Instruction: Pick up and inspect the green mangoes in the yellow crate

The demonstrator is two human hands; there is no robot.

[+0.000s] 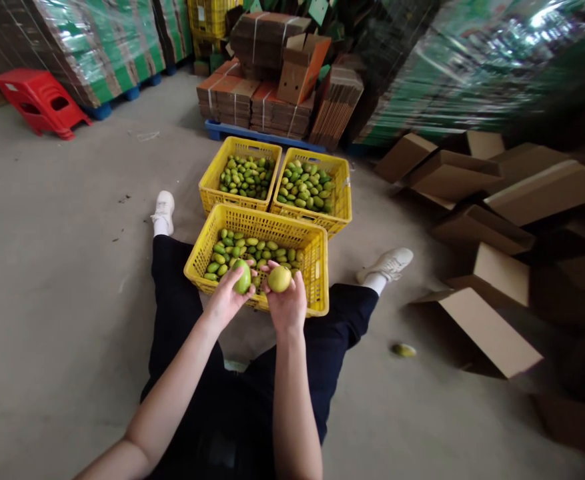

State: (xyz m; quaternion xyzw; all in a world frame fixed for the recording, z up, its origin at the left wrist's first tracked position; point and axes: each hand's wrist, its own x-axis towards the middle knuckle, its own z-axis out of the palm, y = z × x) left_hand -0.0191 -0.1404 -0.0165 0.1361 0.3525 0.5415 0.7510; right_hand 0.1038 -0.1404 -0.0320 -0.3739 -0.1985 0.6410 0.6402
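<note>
My left hand [227, 298] is closed around a green mango [242, 277]. In my right hand [288, 305] sits a rounder, yellower mango [279, 279], with the fingers curled about it. Both hands are side by side over the near edge of a yellow plastic crate [317, 280], which stands between my legs. Green and yellowish mangoes [257, 250] cover part of its floor. Just behind it, two more yellow crates, the left one [209, 190] and the right one [343, 200], hold larger heaps of mangoes.
Open cardboard boxes [492, 327] lie jumbled on the right. One mango [403, 350] rests on the concrete floor near them. Bundled flat cartons [227, 100] are stacked on a blue pallet [267, 135] at the back. A red stool [39, 100] stands far left, beside wrapped pallets [107, 47].
</note>
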